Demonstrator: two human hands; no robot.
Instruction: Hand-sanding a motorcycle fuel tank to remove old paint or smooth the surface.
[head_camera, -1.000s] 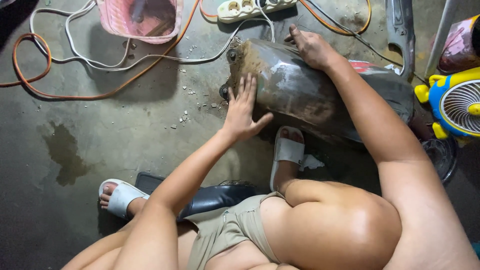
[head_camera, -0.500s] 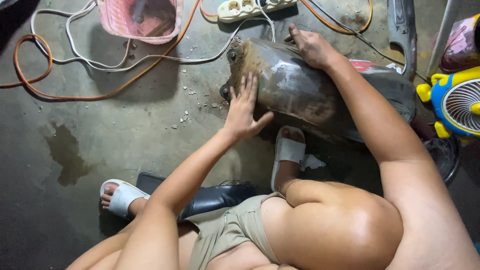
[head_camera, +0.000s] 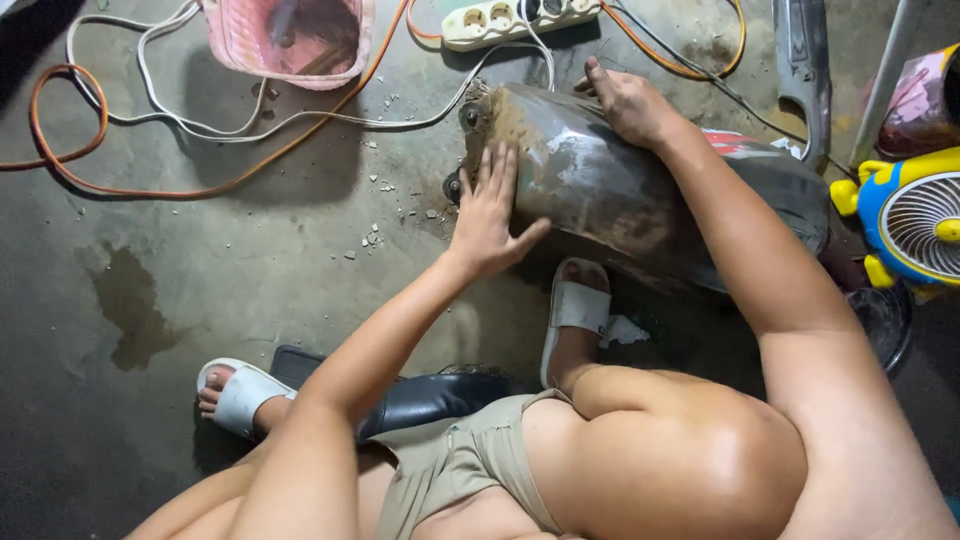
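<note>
A dirty, rusty metal tank (head_camera: 640, 200) is lying on its side on the concrete floor (head_camera: 200, 290), just beyond the person's right sandal (head_camera: 578, 305). The right hand (head_camera: 630, 100) is resting on the tank's far upper edge, fingers curled loosely over it. The left hand (head_camera: 490, 215) is lying flat and open against the tank's near end, fingers spread. An orange cable (head_camera: 200, 185), a pink basket (head_camera: 290, 40) and a power strip (head_camera: 520, 20) are lying beyond.
</note>
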